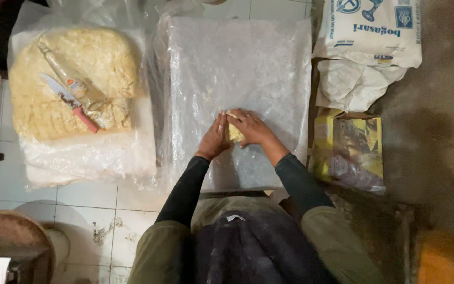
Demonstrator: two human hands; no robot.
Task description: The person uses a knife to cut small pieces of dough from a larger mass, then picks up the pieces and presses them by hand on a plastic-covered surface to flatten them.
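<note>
Dark sleeves reach forward from the person's lap to a bench (269, 63) covered in clear plastic sheet (211, 58). Both hands rest flat on that sheet with the fingers close together, pressing a small yellow dough lump (234, 132) between them. Left hand (214, 139) lies against the lump's left side, palm down, fingers pointing away from the body. Right hand (252, 128) covers the lump's right and far side, its fingertips almost meeting the left hand's. Only a strip of the lump shows in the gap between the two hands.

Well to the left of the hands, a big slab of the same yellow dough (61, 79) sits on another plastic sheet over the tiled floor (88, 210). On that slab lie a knife (69, 102) with a pink handle and, just beside it, a clear bottle (72, 79) on its side.

To the right of the hands, beyond the bench edge, a white sack (369, 31) lies far off, a crumpled white bag (350, 84) sits nearer, and a yellow packet (350, 152) lies nearest.
</note>
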